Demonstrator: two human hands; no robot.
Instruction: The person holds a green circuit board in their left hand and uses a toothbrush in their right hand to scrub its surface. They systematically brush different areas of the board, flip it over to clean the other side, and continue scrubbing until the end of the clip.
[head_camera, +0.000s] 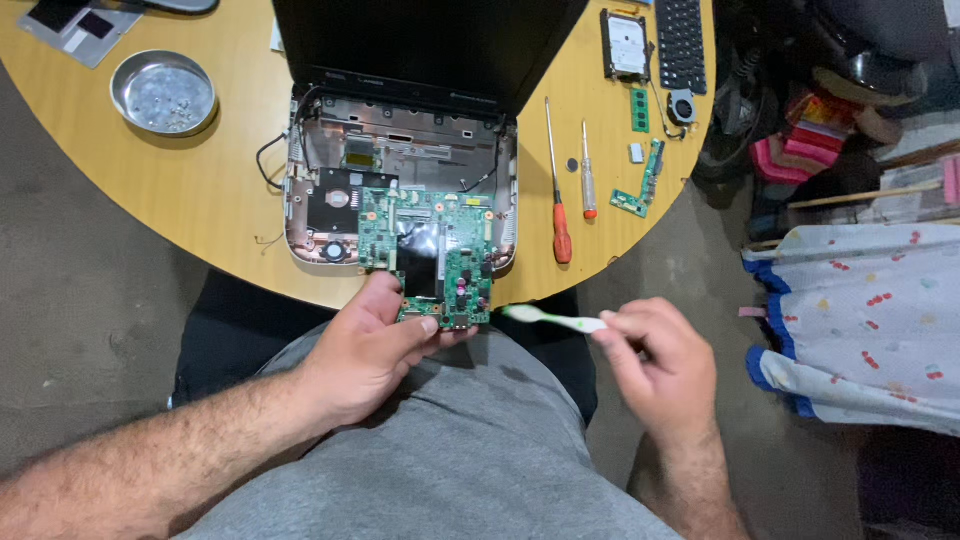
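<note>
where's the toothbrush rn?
In the head view, lower centre-right: the toothbrush is in the right hand, its head just right of the green circuit board that the left hand holds.

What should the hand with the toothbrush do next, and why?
Probably bring the toothbrush leftward until its bristles touch the green circuit board. The right hand holds the brush just off the board's lower right corner, head pointing at it, while the left hand grips the board's bottom edge over the opened laptop.
</note>
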